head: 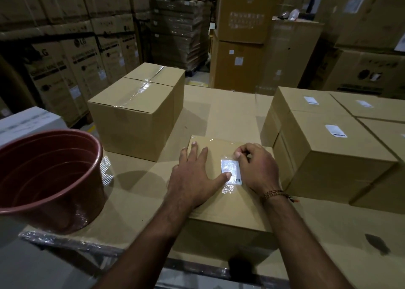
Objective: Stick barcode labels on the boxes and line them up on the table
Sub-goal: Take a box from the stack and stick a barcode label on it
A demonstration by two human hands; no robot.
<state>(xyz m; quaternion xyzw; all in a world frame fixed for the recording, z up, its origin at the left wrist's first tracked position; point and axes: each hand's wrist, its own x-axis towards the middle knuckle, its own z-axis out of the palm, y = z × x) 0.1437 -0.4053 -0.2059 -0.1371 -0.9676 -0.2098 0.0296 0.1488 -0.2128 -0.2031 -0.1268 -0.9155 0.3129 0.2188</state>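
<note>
The box (228,192) sat at the table (219,113) front edge w/ the barcode label (231,171) on its top. Left hand (192,179) lay flat, fingers spread, thumb pinning the label, prob. to stop slip. Right hand (256,168) fingers curled, pinching the label's far corner to smooth it.

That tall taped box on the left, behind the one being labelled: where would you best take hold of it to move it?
Judging by shape, use both hands: palms on the two opposite side walls of the tall taped box, low down, coming from its near face. It is too wide for a one-hand grip, and its taped top offers no edge to hold. The red bucket crowds its left side somewhat.
</note>
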